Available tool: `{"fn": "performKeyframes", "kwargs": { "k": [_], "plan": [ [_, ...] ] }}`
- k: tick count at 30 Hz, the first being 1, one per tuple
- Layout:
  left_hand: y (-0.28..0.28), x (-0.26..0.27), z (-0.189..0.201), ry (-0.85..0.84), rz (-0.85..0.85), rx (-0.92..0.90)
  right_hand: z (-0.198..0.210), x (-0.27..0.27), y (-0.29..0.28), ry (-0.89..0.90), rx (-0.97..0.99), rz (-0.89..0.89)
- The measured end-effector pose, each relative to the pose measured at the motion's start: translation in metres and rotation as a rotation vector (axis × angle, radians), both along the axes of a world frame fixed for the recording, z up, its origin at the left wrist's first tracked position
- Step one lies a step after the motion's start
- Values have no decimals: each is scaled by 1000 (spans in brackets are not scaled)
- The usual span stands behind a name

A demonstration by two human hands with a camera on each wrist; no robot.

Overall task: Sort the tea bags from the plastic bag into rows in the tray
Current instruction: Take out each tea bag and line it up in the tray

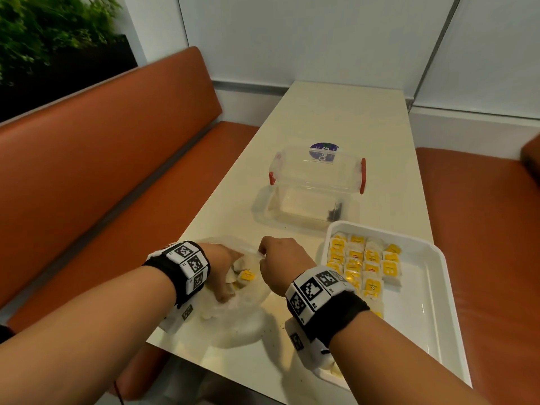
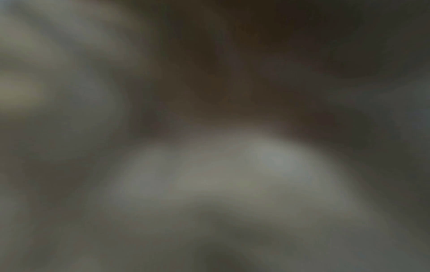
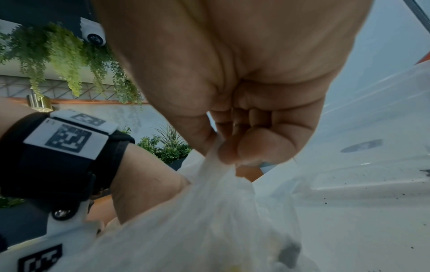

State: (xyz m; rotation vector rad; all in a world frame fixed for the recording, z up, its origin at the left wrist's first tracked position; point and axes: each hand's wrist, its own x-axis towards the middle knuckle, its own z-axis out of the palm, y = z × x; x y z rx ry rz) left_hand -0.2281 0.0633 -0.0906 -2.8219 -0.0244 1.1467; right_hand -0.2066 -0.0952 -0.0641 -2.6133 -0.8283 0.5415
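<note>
The plastic bag (image 1: 233, 302) lies on the table (image 1: 336, 118), close to the near edge. The left hand (image 1: 222, 270) is deep inside the bag, among the tea bags (image 1: 247, 275) there. Its fingers are hidden, so I cannot tell if they hold anything. The left wrist view is only a dark blur.

The right hand (image 1: 280, 264) is at the right side of the bag. Its fingers (image 3: 235, 152) are curled tight and pinch the top edge of the bag (image 3: 209, 211), pulling it up. The left wrist with its black band (image 3: 53, 156) goes into the bag just beside that pinch.

Right of the bag sits a white tray (image 1: 423, 302). Many tea bags (image 1: 368, 267) lie in neat rows in the tray, with yellow labels facing up. They fill the part of the tray near the bag, and the other part is bare.

Past the bag, farther up the table, stands a clear box (image 1: 315, 185) with red clips. It is just behind the tray.

Orange seats (image 1: 102, 156) run along the table, left of the bag, and green plants (image 1: 52, 27) hang behind them
</note>
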Motion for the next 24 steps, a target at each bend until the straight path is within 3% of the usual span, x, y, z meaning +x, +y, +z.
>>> {"fn": "performKeyframes", "kwargs": {
  "k": [5,10,19,24],
  "plan": [
    [-6,-3,-4,31,-40,95,-1,-2,-1,14,2,-5],
    [-2,-8,-13,34,-31,18,-5,-4,-3,30,-3,1],
    [5,-7,-17,-116,-124,107,-6,-6,-4,32,7,12],
    [7,-15,-10,-144,-41,62,-7,-4,-5,25,12,22]
  ]
}}
